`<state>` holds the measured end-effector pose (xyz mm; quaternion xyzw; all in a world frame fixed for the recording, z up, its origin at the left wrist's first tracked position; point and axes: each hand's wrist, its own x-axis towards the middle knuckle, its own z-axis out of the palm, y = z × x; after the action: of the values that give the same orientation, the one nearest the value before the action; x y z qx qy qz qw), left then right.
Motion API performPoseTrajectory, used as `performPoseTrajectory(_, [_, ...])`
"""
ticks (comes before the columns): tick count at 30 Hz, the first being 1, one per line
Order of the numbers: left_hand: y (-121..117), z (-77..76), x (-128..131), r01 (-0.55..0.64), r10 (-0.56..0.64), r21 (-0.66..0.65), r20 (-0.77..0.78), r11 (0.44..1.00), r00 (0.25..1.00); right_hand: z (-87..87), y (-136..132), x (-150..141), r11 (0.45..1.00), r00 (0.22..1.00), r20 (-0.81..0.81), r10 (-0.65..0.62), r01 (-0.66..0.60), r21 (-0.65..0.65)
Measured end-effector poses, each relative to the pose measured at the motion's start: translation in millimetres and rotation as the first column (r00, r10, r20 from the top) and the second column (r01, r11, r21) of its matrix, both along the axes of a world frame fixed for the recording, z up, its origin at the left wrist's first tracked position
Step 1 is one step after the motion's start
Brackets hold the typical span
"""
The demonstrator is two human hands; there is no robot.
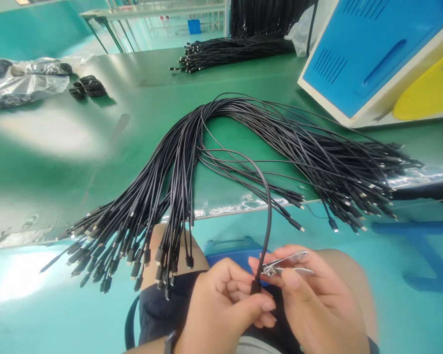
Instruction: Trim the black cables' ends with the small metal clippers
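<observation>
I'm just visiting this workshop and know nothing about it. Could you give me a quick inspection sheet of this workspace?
surface: green workbench, shiny along its front edge.
job's things: one black cable with its connector; metal clippers.
clutter: plastic bags and coiled black cables at the far left.
grippers: nothing seen; left hand pinches the connector, right hand holds the clippers.
cables: large fanned bundle of black cables hanging over the bench edge; another bundle behind.
surroundings: blue-and-cream case, blue crate, teal floor.
</observation>
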<state>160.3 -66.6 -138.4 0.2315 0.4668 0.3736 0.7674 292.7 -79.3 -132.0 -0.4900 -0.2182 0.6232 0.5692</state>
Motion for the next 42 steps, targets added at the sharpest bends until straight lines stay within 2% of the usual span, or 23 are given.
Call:
performPoseTrajectory(2, [-1,-1.7,-1,0.021,-0.022,0.026,0.050,0.999,0.999,0.9,1,1,1.000,0.996,-0.084,0.010,-0.011,-0.013])
performPoseTrajectory(5, [-4,-7.2,-4,0.104,-0.130,0.191,0.128,0.976,0.983,2.6,4,3,0.997,0.964,-0.260,0.061,-0.073,-0.037])
performPoseTrajectory(7, [-6,-10.5,-7,0.159,-0.198,0.283,0.113,0.946,0.974,3.4,6,3,0.994,0.938,-0.338,0.080,-0.099,-0.040])
performPoseTrajectory(9, [-6,-12.2,-8,0.193,-0.227,0.318,0.073,0.928,0.971,3.9,6,3,0.994,0.928,-0.361,0.093,-0.107,-0.021])
performPoseTrajectory(13, [-5,-12.9,-8,0.211,-0.235,0.347,0.027,0.914,0.972,4.9,5,3,0.995,0.940,-0.329,0.088,-0.100,-0.019])
performPoseTrajectory(19, [-6,-14.9,-6,0.189,-0.232,0.388,0.064,0.902,0.971,8.0,3,-1,0.997,0.982,-0.190,0.013,-0.027,-0.072])
performPoseTrajectory(24, [-7,-14.1,-5,0.164,-0.210,0.367,0.089,0.916,0.974,14.5,0,-7,0.991,0.996,-0.050,-0.071,0.065,-0.121])
performPoseTrajectory(28, [-6,-13.9,-3,0.154,-0.196,0.336,0.096,0.929,0.976,15.3,-1,-10,0.985,0.996,0.012,-0.083,0.084,-0.152])
performPoseTrajectory(31, [-7,-14.4,-3,0.170,-0.207,0.329,0.081,0.929,0.975,9.6,1,-7,0.987,0.997,0.020,-0.071,0.073,-0.145])
performPoseTrajectory(33, [-8,-15.0,-3,0.177,-0.211,0.321,0.073,0.930,0.975,4.7,3,-3,0.989,0.996,-0.051,-0.075,0.068,-0.135])
performPoseTrajectory(35, [-8,-15.3,-2,0.178,-0.203,0.298,0.057,0.938,0.978,1.6,5,2,0.996,0.987,-0.152,-0.048,0.036,-0.084])
performPoseTrajectory(37, [-5,-15.4,0,0.162,-0.175,0.265,0.027,0.951,0.984,2.2,6,7,0.998,0.984,-0.175,0.038,-0.031,0.046])
performPoseTrajectory(39, [-3,-15.8,2,0.176,-0.170,0.232,-0.045,0.957,0.984,7.2,8,12,0.981,0.987,-0.048,0.151,-0.144,0.130])
performPoseTrajectory(40, [-2,-16.2,3,0.203,-0.187,0.228,-0.088,0.952,0.978,11.0,11,15,0.963,0.971,0.055,0.231,-0.236,0.128])
performPoseTrajectory(42, [-2,-17.4,2,0.284,-0.245,0.252,-0.175,0.925,0.954,19.8,25,28,0.902,0.873,0.288,0.394,-0.428,0.063])
